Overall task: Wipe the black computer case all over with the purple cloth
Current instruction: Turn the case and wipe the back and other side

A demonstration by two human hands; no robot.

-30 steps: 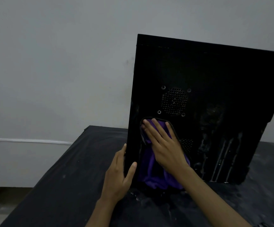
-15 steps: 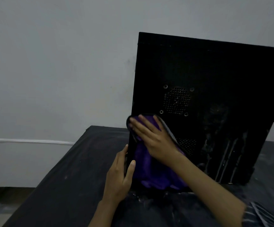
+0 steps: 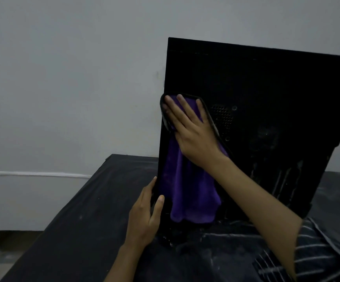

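Dusty black tabletop [image 3: 67,220] carries the upright black computer case [image 3: 266,98]; the right hand [image 3: 191,135], fingers flat, presses the purple cloth [image 3: 187,190] to its near panel; the left hand [image 3: 144,218] grips the corner; a hard push could tip it.

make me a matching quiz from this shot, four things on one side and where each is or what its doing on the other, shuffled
Things:
1. right hand
2. left hand
3. purple cloth
4. vent grille

States:
a. hangs down the side of the black computer case
b. grips the case's lower left edge
c. small holes in the panel, just right of the cloth's top
d. pressed flat on the cloth, fingers straight

Pairs: 1-d, 2-b, 3-a, 4-c
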